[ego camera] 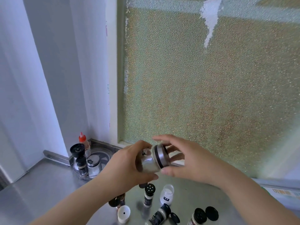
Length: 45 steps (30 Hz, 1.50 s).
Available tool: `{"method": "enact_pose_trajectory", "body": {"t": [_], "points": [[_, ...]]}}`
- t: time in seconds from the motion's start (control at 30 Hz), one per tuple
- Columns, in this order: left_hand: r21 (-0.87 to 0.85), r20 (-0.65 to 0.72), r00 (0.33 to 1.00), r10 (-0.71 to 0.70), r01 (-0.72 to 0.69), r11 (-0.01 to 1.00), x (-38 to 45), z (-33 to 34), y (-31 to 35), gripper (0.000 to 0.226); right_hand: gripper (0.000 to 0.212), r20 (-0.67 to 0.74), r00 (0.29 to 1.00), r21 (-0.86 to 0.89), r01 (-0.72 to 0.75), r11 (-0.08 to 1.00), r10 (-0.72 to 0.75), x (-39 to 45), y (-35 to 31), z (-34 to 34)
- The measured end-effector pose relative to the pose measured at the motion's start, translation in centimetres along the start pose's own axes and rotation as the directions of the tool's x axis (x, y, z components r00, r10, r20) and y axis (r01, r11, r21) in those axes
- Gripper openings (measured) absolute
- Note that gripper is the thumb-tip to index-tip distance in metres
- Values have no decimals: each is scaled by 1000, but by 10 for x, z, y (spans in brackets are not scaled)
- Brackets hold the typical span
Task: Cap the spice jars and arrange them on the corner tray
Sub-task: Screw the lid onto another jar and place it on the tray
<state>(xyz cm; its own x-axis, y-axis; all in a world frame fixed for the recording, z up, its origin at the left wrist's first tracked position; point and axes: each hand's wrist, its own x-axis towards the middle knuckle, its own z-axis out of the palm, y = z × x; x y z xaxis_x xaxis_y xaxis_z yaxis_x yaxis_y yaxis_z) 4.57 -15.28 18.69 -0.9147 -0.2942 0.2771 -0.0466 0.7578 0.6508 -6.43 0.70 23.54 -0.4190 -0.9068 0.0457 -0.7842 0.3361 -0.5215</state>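
Note:
My left hand (129, 164) holds a glass spice jar (150, 164) of white powder tilted on its side above the counter. My right hand (186, 161) wraps its fingers around the jar's silver cap (160, 155), which sits on the jar's mouth. The round clear corner tray (103, 155) stands at the back left corner and carries a tall black-capped grinder (78, 151), a smaller black-capped jar (81, 166), a silver-capped jar (93, 164) and a red-capped bottle (83, 140).
On the steel counter (40, 192) below my hands stand a jar with a black shaker top (149, 194), an uncapped white jar (167, 194), a white cap (124, 214), a jar lying down (159, 215), loose black caps (211, 213) and other jars. A frosted window (203, 95) rises behind.

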Motion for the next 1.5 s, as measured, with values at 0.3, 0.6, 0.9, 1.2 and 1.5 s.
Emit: {"method": "enact_pose_trajectory", "body": {"t": [0.3,0.6,0.9,1.2,1.5], "points": [[55,43,999,16,-19,998,-9,9,-20,62,55,-2,1000,-65,20,998,-20,9,1,23],[-58,-23,998,60,-61,996,-16,2,-30,58,57,1,996,-53,87,995,-87,16,-4,36],[61,74,990,-123,118,991,-12,10,-79,61,62,71,997,-86,20,996,-13,65,-1,83],[104,-53,930,-364,367,924,-27,-41,-183,54,66,145,989,-200,-10,980,39,201,24,138],[88,37,914,-404,400,912,-40,-51,-251,31,71,230,968,-240,-44,970,101,292,51,229]]}}
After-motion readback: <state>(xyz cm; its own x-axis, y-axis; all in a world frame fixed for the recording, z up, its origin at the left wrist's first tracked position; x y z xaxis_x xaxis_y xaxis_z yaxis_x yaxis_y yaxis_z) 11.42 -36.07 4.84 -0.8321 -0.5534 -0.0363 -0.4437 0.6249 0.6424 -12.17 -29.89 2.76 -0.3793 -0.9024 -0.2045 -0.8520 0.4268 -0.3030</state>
